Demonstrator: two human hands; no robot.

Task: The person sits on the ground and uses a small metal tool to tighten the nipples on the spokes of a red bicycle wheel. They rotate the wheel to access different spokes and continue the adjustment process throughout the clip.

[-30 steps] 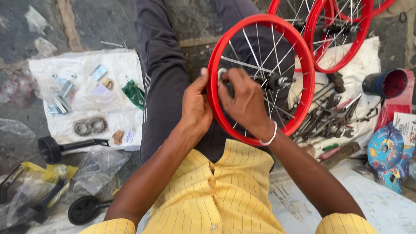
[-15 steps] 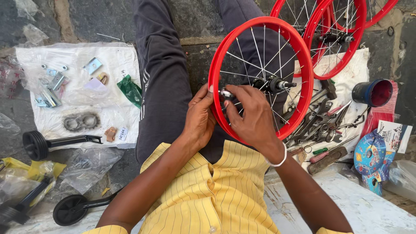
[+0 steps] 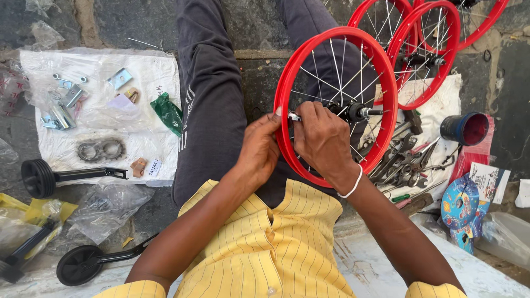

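Both hands on the red wheel

My left hand grips the near-left rim of the red wheel, which stands tilted on my lap over the floor. My right hand is clenched around a small silver tool whose tip pokes left toward the rim. The hub axle sits just right of my right hand, its long axis running left to right.

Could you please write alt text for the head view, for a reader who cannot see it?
Both hands work at a red wheel on the person's lap: the left hand grips its rim, and the right hand pinches a small metal part among the spokes. Tools lie to the right, and small parts on a white sheet to the left.
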